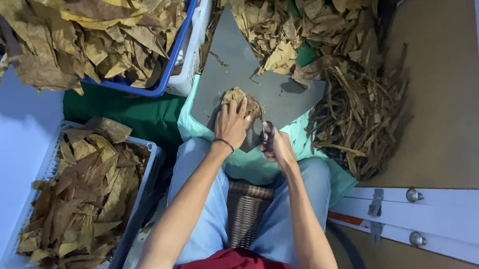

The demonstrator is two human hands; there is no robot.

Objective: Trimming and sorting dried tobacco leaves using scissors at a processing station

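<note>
Head cam: left hand [232, 124] presses a dry leaf [243, 100] flat under spread fingers, right hand [275, 148] curled around scissors [266, 135] just beside them, looks mid-trim, so careful snipping's needed.

A single head-worn camera looks almost straight down from above the seated person, near enough that the arms and lap fill the lower middle. The grey board [243, 71] sits just above centre, crates of dried leaves [88, 21] run off the left and top edges, and brown floor panels [442, 109] fill the right.
</note>
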